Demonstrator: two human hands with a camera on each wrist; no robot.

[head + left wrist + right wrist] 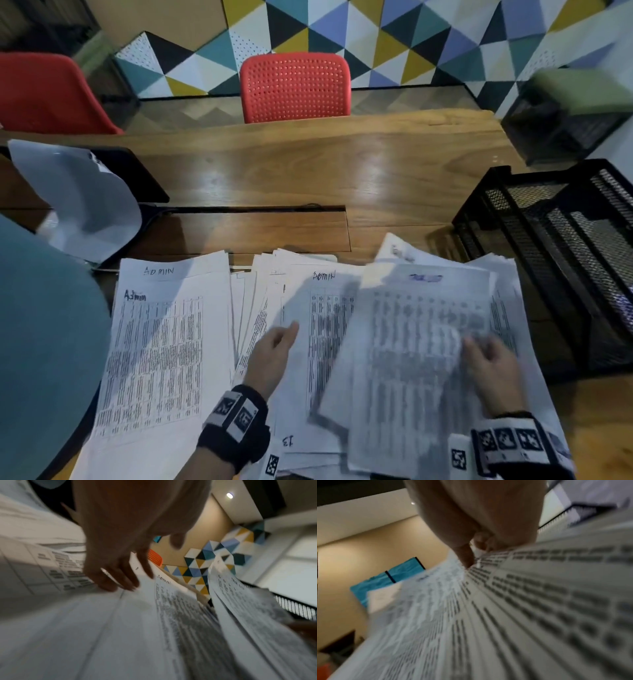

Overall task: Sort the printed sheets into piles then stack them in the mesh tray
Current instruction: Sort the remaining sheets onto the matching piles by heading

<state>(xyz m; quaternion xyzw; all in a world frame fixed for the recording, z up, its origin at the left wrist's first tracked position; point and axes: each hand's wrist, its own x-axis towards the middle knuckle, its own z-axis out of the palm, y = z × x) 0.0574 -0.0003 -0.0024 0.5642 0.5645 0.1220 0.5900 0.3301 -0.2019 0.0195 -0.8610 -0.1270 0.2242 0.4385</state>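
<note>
My right hand (489, 359) pinched blurred top sheet (424, 329), just left of mesh tray (548, 233). My left hand (274, 353), fingers relaxed, pressed Admin-marked sheet (318, 342) further left. Judged best: peel one sheet only, read heading, keep piles pinned.

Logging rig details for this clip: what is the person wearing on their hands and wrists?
Both hands, left hand and right hand, are bare. Each wrist carries a black strap with white square tags printed with black coded patterns. The left hand wears a thin pale ring. No sleeves show.
</note>
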